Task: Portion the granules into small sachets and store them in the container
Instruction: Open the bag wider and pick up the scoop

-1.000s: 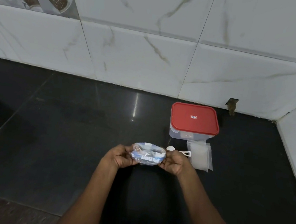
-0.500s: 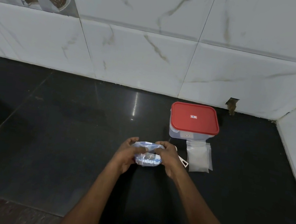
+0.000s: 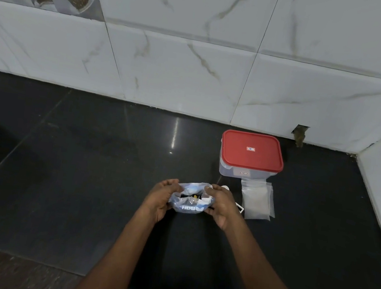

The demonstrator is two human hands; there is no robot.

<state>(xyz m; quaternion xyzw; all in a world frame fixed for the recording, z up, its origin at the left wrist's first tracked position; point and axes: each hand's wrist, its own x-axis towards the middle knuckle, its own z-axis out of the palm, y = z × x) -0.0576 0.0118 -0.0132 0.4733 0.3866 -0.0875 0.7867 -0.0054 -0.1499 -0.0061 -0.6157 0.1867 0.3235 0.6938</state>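
So, nearest the camera, two bare forearms are stretched out over the glossy black stone tabletop point(image 3: 69, 189), and a crinkled blue-and-white plastic packet point(image 3: 190, 200) is gripped between them. Whether it's resting on the surface or lifted off it can't be told. The left hand point(image 3: 160, 198) is curled round its left side and the right hand point(image 3: 221, 205) round its right side, with fingers hooked over the top rim, so neither hand is free. The mouth looks pulled apart, and something dark with a bit of yellow is glimpsed inside; whether that's the granules can't be made out. The step in hand is judged to be opening the packet, so portioning hasn't really been started. Next, probably, the mouth needs spreading wider, one hand needs freeing, and the white plastic spoon point(image 3: 226, 187) half hidden just behind the right hand needs picking up. Further right, a flat stack of small clear plastic sachets point(image 3: 257, 201) is laid on the tabletop; they look cloudy, and filled or empty can't be settled from here. Right behind them, the clear rectangular plastic container with a red lid point(image 3: 251, 152) is parked with the lid on, so that'll have to be taken off before anything gets stored. Beyond it, only a white marble-look tiled wall point(image 3: 194, 72) is seen.
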